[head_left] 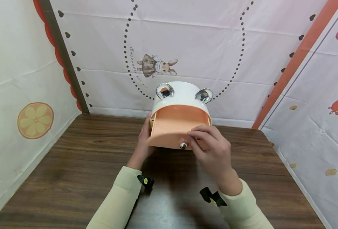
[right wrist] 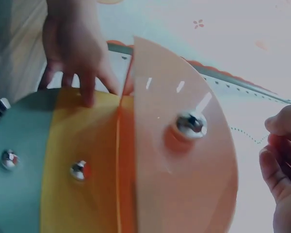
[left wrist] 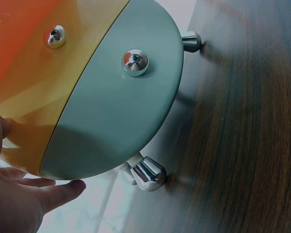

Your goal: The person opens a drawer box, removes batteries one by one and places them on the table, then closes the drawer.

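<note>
A rounded frog-like drawer box [head_left: 183, 89] with a white shell and round silver eyes stands on the table. Its peach drawer [head_left: 170, 140] is pulled out, showing a bare peach inside and a silver knob [head_left: 183, 145]. Beneath it, the yellow drawer [right wrist: 82, 136] and the green drawer [right wrist: 22, 121] are closed. My left hand [head_left: 143, 140] holds the box's left side, one digit on the yellow front. Over the right part of the peach drawer's front edge, my right hand [head_left: 211, 146] has its fingertips together; I see nothing between them.
The box stands on short silver feet [left wrist: 148, 173] on a dark wood table [head_left: 71, 178]. Behind it hangs a printed white cloth [head_left: 203, 47], with more cloth at both sides. Black straps with small cameras [head_left: 147, 181] sit at the wrists.
</note>
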`<control>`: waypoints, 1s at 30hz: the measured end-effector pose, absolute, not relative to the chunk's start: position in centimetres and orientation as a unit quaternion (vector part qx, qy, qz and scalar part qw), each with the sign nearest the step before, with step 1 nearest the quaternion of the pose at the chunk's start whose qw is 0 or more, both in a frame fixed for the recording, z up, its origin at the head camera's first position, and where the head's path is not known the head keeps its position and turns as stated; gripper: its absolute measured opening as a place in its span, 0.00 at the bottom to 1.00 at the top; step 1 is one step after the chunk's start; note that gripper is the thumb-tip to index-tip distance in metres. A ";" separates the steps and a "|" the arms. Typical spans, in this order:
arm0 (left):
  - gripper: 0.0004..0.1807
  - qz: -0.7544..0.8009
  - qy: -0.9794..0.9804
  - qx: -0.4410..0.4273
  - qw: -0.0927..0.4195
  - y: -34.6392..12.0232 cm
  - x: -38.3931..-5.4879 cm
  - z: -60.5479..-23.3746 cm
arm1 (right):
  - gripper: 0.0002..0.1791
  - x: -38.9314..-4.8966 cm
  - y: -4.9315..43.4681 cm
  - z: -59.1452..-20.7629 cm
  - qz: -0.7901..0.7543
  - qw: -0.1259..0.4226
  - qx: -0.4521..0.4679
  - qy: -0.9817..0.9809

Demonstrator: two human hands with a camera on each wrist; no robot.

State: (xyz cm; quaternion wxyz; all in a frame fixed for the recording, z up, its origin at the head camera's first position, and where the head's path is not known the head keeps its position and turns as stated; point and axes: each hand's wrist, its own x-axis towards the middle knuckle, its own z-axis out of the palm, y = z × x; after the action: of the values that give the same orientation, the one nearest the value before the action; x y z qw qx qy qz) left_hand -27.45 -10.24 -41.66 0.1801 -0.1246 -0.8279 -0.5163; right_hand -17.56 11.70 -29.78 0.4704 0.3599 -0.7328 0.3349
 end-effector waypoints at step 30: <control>0.45 -0.516 -0.830 -0.122 0.175 -10.3 -27.6 -41.7 | 0.08 -23.7 17.1 -23.1 0.324 0.010 0.316 -0.892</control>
State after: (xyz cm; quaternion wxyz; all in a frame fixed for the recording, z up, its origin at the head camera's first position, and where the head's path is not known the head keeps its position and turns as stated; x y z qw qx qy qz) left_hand -27.60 -10.27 -41.70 0.1753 -0.1222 -0.8296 -0.5158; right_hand -23.74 17.05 -23.10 0.0101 0.3161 -0.8915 0.3243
